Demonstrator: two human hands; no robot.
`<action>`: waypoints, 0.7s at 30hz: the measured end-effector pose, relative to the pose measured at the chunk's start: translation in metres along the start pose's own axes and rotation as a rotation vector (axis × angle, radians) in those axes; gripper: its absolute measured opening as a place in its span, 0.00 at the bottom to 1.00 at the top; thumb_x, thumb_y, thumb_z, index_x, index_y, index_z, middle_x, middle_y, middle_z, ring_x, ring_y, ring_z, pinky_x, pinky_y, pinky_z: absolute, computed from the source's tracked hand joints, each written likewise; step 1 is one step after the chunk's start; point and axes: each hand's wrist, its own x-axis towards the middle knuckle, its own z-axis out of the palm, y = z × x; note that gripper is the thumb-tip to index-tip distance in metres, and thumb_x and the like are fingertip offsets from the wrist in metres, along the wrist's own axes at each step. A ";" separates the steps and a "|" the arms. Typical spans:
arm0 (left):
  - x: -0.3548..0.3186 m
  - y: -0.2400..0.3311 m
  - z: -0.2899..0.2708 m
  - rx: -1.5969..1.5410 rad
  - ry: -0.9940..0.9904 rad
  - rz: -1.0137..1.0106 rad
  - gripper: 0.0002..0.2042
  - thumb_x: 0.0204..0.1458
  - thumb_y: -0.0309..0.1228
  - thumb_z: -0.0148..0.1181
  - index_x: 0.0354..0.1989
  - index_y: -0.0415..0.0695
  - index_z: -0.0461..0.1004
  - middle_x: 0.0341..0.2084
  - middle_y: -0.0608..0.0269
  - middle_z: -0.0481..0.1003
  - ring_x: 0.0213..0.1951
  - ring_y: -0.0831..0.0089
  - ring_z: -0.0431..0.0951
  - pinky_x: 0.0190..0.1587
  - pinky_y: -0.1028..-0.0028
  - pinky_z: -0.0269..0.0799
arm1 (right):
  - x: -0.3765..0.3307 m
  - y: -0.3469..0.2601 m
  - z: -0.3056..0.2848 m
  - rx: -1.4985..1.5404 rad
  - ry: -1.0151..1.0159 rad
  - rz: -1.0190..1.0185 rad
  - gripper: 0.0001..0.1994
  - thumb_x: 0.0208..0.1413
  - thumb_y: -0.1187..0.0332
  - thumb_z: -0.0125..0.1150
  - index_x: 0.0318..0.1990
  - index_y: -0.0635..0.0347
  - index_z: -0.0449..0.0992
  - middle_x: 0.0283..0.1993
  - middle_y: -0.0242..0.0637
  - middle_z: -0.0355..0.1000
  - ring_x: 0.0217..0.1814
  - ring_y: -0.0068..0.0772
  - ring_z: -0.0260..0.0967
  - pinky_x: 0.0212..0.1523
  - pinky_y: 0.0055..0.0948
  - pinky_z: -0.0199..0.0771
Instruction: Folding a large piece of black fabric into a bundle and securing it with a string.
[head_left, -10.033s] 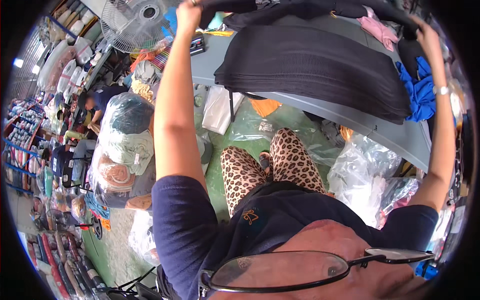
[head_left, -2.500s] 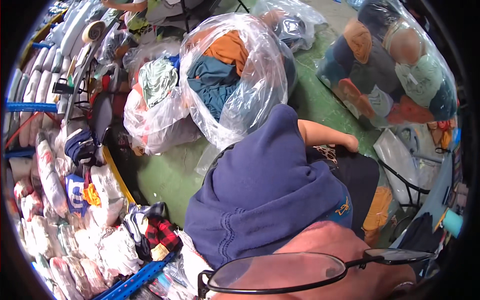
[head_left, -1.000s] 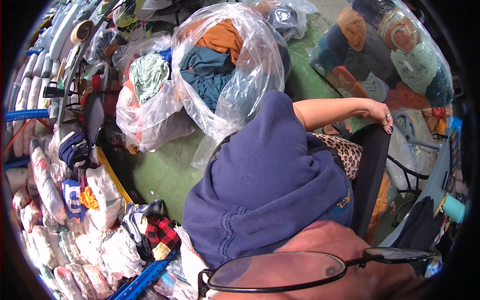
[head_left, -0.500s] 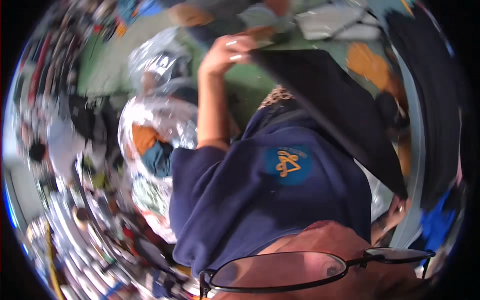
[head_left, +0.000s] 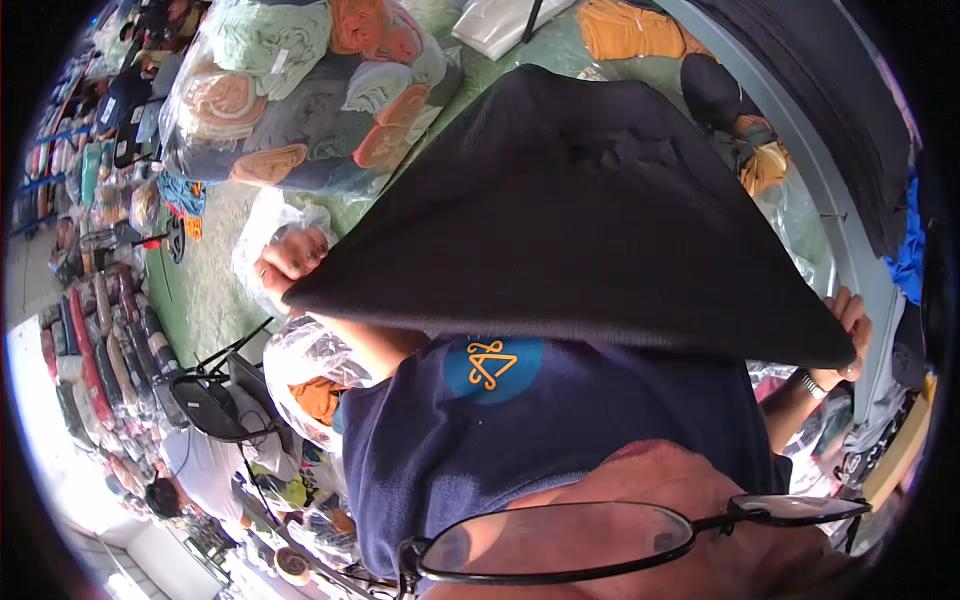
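Observation:
A wide piece of black cloth spreads in front of my chest, its near edge pulled almost straight between my hands. My left hand grips its left corner with curled fingers. At the opposite corner, my right hand pinches the cloth, with the thumb and fingers at its edge. The far part rises into a rounded peak with a few creases in the middle. What lies beneath the cloth is hidden.
Clear plastic holds rolled fabrics in several colours at the far left. Orange bundles sit on the green floor beyond the cloth. Dark fabric lies along a grey table edge at right. Another person is at lower left.
My left hand has come down and outward to the left, and my right hand has moved up and right. The black cloth has swung from a steep slant to nearly level and spread wider.

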 end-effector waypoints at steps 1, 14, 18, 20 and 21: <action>0.006 -0.001 -0.001 -0.068 -0.216 0.021 0.17 0.52 0.36 0.45 0.12 0.44 0.61 0.16 0.66 0.66 0.17 0.72 0.64 0.24 0.69 0.62 | 0.012 0.000 0.023 -0.048 0.121 -0.091 0.16 0.21 0.63 0.67 0.12 0.49 0.61 0.18 0.28 0.54 0.27 0.28 0.46 0.28 0.26 0.46; 0.026 -0.111 -0.031 0.199 0.127 -0.497 0.14 0.42 0.17 0.51 0.41 0.35 0.67 0.35 0.60 0.71 0.37 0.74 0.70 0.43 0.77 0.66 | 0.068 0.126 -0.061 -0.162 0.476 0.171 0.24 0.44 0.81 0.48 0.53 0.65 0.59 0.56 0.43 0.56 0.58 0.35 0.53 0.58 0.31 0.52; 0.026 -0.174 -0.061 0.531 0.215 -0.660 0.22 0.44 0.15 0.46 0.52 0.35 0.58 0.46 0.58 0.65 0.45 0.73 0.67 0.49 0.77 0.61 | 0.128 0.199 -0.045 -0.218 0.586 0.433 0.25 0.43 0.80 0.50 0.54 0.64 0.59 0.54 0.41 0.59 0.55 0.33 0.56 0.56 0.28 0.55; 0.024 -0.225 -0.076 0.533 0.170 -0.758 0.23 0.44 0.14 0.45 0.53 0.35 0.57 0.48 0.58 0.64 0.47 0.74 0.65 0.48 0.78 0.60 | 0.128 0.239 -0.100 -0.148 0.589 0.456 0.25 0.43 0.79 0.50 0.54 0.64 0.59 0.53 0.41 0.59 0.54 0.33 0.57 0.55 0.28 0.56; 0.021 -0.242 -0.091 0.553 0.156 -0.773 0.23 0.44 0.14 0.45 0.53 0.35 0.57 0.47 0.58 0.64 0.46 0.75 0.65 0.48 0.79 0.60 | 0.127 0.252 -0.118 -0.056 0.563 0.495 0.25 0.43 0.79 0.50 0.54 0.64 0.59 0.53 0.40 0.60 0.53 0.32 0.58 0.54 0.27 0.57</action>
